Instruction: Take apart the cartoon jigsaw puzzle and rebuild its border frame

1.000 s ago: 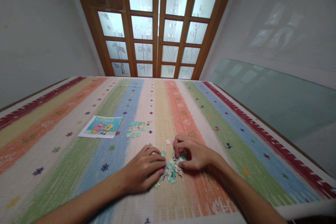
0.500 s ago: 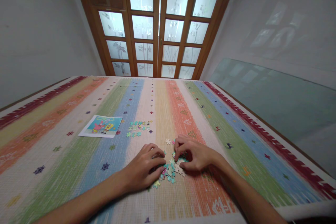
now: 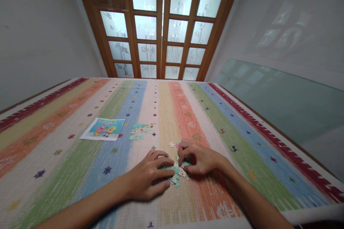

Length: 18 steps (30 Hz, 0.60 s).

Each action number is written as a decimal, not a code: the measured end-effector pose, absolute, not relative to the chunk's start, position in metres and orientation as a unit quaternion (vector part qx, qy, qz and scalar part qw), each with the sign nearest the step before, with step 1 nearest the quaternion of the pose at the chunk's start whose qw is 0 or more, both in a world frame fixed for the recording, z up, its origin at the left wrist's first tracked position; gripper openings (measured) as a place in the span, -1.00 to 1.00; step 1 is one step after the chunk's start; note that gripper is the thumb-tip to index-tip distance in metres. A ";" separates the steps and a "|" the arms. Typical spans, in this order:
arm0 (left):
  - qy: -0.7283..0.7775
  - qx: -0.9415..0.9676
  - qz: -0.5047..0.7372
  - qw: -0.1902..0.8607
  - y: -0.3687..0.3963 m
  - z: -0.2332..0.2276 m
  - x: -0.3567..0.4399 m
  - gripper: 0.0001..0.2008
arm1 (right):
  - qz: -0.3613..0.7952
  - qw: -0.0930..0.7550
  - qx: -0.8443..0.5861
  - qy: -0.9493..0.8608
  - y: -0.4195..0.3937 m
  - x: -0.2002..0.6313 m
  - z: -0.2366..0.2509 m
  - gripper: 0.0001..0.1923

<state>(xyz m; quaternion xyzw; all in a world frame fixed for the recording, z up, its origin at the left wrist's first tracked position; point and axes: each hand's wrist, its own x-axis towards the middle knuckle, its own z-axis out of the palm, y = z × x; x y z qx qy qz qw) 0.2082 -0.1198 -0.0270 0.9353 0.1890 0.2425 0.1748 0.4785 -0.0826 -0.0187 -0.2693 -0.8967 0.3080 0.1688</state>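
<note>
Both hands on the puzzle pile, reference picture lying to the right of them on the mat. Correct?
Not quite. In the head view the reference picture lies to the left of the left hand and right hand, which do rest on the puzzle pile on the mat.

A room in a home, by the look of it. Tall wooden doors (image 3: 161,25) with frosted, plant-etched glass panes between plain white walls (image 3: 34,32), and a striped woven mat (image 3: 201,114) in bright colours spread out, scattered with jigsaw pieces (image 3: 141,131) and a cartoon picture (image 3: 103,129).
</note>
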 end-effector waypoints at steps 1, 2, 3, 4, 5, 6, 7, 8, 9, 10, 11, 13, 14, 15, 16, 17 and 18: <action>0.190 0.935 0.242 0.176 -0.120 -0.027 0.208 -0.73 | 0.306 0.170 -0.270 -0.897 -0.082 0.479 -0.019 -0.85; 0.192 0.935 0.241 0.178 -0.120 -0.026 0.208 -0.74 | 0.304 0.172 -0.272 -0.897 -0.082 0.479 -0.019 -0.87; 0.193 0.935 0.239 0.180 -0.120 -0.026 0.208 -0.73 | 0.303 0.173 -0.273 -0.897 -0.082 0.479 -0.019 -0.87; 0.193 0.935 0.235 0.182 -0.120 -0.026 0.208 -0.72 | 0.303 0.175 -0.273 -0.896 -0.082 0.480 -0.018 -0.86; 0.191 0.937 0.230 0.181 -0.120 -0.026 0.208 -0.69 | 0.303 0.177 -0.272 -0.896 -0.081 0.480 -0.018 -0.84; 0.187 0.940 0.223 0.178 -0.119 -0.025 0.208 -0.66 | 0.303 0.178 -0.270 -0.896 -0.081 0.480 -0.018 -0.81; 0.184 0.944 0.215 0.172 -0.119 -0.025 0.209 -0.63 | 0.302 0.178 -0.270 -0.897 -0.081 0.480 -0.018 -0.79; 0.182 0.948 0.206 0.163 -0.119 -0.025 0.209 -0.60 | 0.300 0.177 -0.269 -0.898 -0.081 0.480 -0.017 -0.76; 0.179 0.951 0.201 0.152 -0.119 -0.026 0.209 -0.59 | 0.298 0.173 -0.270 -0.899 -0.081 0.480 -0.017 -0.75; 0.177 0.954 0.198 0.138 -0.119 -0.026 0.209 -0.58 | 0.296 0.168 -0.272 -0.900 -0.081 0.480 -0.016 -0.74; 0.177 0.956 0.198 0.124 -0.119 -0.027 0.210 -0.58 | 0.296 0.162 -0.273 -0.901 -0.082 0.480 -0.016 -0.74; 0.180 0.957 0.204 0.100 -0.118 -0.029 0.209 -0.59 | 0.298 0.153 -0.276 -0.901 -0.082 0.481 -0.015 -0.74; 0.185 0.956 0.207 0.091 -0.118 -0.030 0.209 -0.59 | 0.299 0.150 -0.278 -0.900 -0.082 0.481 -0.014 -0.74; 0.191 0.956 0.208 0.085 -0.117 -0.031 0.209 -0.60 | 0.300 0.148 -0.280 -0.900 -0.082 0.481 -0.014 -0.74; 0.198 0.955 0.207 0.081 -0.116 -0.032 0.208 -0.61 | 0.300 0.147 -0.282 -0.899 -0.082 0.482 -0.013 -0.74; 0.203 0.954 0.208 0.078 -0.115 -0.032 0.208 -0.63 | 0.302 0.146 -0.285 -0.898 -0.082 0.482 -0.013 -0.74; 0.207 0.953 0.208 0.075 -0.114 -0.033 0.207 -0.64 | 0.303 0.144 -0.288 -0.897 -0.082 0.483 -0.012 -0.74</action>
